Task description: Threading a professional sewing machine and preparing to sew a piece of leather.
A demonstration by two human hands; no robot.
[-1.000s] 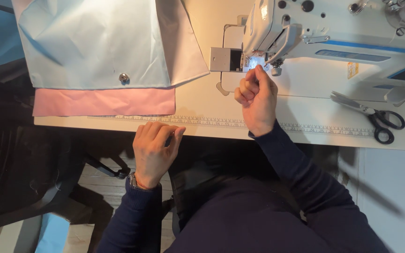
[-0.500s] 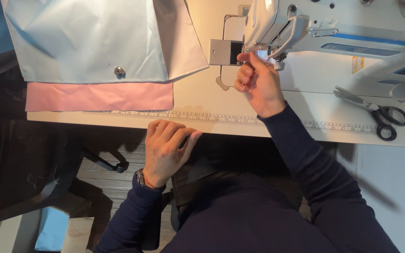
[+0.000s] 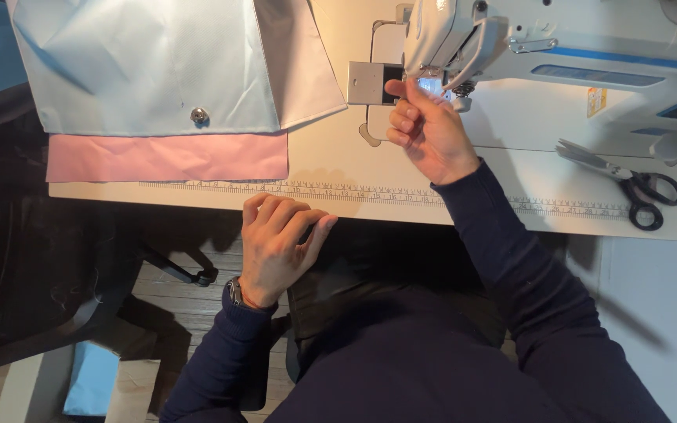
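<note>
right hand (image 3: 426,129) crept to 12 o'clock, pinching at needle area (image 3: 432,84), maybe thread | left hand (image 3: 277,243) curled empty at worktop (image 3: 401,205) edge

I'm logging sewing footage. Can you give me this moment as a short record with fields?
setting: white sewing table with a measuring strip along its front edge
right hand: raised to the needle area of the sewing machine, fingers pinched
left hand: curled at the table's front edge
fabric: pale blue sheet over pink sheet
tools: scissors
</note>
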